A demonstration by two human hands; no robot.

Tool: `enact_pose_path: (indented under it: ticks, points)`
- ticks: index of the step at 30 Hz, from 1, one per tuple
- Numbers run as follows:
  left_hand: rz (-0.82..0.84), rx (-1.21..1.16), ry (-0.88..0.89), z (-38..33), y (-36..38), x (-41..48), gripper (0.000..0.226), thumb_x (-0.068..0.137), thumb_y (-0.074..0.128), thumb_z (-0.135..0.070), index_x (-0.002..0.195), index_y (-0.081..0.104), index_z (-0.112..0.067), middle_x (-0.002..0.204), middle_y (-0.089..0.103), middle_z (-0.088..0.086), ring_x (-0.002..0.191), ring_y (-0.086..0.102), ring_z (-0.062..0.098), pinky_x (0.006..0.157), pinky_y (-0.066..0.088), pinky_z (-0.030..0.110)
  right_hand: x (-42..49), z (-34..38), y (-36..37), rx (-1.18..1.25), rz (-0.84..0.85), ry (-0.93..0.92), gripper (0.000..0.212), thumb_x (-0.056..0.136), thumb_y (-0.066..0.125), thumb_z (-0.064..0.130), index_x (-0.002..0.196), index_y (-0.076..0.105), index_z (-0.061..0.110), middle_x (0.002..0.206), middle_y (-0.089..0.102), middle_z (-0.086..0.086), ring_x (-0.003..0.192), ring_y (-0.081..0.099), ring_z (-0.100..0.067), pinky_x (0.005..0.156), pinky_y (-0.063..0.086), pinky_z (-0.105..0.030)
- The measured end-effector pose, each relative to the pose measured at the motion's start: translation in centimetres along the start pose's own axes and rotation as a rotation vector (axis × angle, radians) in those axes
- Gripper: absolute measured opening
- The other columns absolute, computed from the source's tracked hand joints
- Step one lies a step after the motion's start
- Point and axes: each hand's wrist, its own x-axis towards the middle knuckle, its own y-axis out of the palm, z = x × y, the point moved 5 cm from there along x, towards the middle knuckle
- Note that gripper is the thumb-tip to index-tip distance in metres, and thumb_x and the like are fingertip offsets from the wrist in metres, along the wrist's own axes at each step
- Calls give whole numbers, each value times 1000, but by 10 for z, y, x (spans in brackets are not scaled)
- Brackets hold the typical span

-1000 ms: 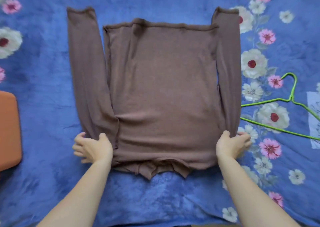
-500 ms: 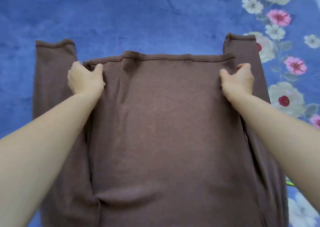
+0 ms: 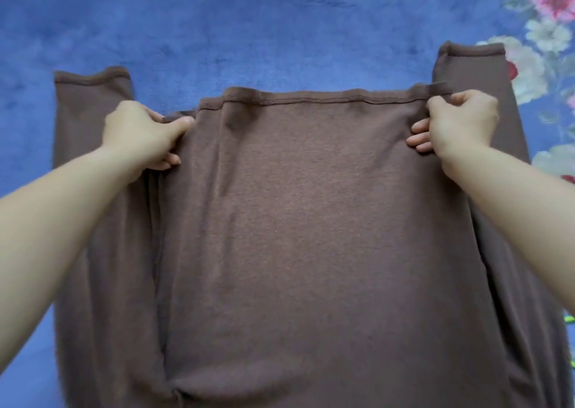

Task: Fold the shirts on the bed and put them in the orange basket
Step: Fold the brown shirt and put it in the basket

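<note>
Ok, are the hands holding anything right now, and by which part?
Yes, the brown shirt. The left hand grips its far hemmed edge at the left corner, the right hand pinches the same edge at the right corner.

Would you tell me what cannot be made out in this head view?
Orange basket: outside the head view.
Brown shirt: near end cut off by the bottom edge.
Left hand, right hand: some fingertips hidden in the hem they grip.
Green sliver: right edge, too small to identify.

shirt point(image 3: 311, 221): brown knit cloth, matt | blanket point(image 3: 249, 34): blue fleece, plush, floral print
</note>
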Motion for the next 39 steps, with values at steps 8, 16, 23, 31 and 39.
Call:
enact_pose_path:
  ticks: [8, 16, 23, 31, 39]
  points:
    - [-318, -317, 30, -2, -49, 34, 16, 93, 52, -26, 82, 41, -26, 34, 50, -18, 31, 54, 2, 32, 43, 15, 5, 29, -6, 147, -48, -64, 21, 91, 37, 8, 77, 36, 24, 62, 61, -10, 39, 61, -17, 35, 47, -28]
    - [-301, 252, 252, -7, 40, -43, 66, 97, 41, -32, 151, 9, -13, 148, 23, 31, 140, 18, 40, 114, 9, 45, 8, 11, -10, 242, 141, -56, 22, 83, 46, -1, 87, 49, 21, 68, 61, -6, 49, 61, -13, 43, 45, -21]
    - [40, 407, 709, -38, 160, -167, 60, 95, 19, -48, 151, 18, -28, 159, 7, 12, 147, 0, 24, 115, -6, 35, 35, -47, -104, -386, -197, 42, 54, 76, 68, 48, 114, 48, 15, 121, 49, -6, 120, 47, -25, 101, 37, -34]
    - [153, 516, 586, -37, 181, -187, 55, 101, 23, -42, 152, 12, -25, 160, -4, 8, 147, -8, 22, 116, -5, 37, -2, -32, -140, 157, -175, 54, 23, 66, 65, 23, 52, 49, 15, 63, 43, -1, 61, 40, -13, 55, 33, -26]
    - [447, 225, 793, -43, 212, -357, 68, 88, 30, -46, 149, 29, -18, 156, 3, 5, 144, 3, 25, 115, 6, 38, -74, -7, -263, 848, -239, 89, 23, 55, 64, 13, 72, 48, 11, 79, 49, -9, 68, 54, -24, 63, 47, -30]
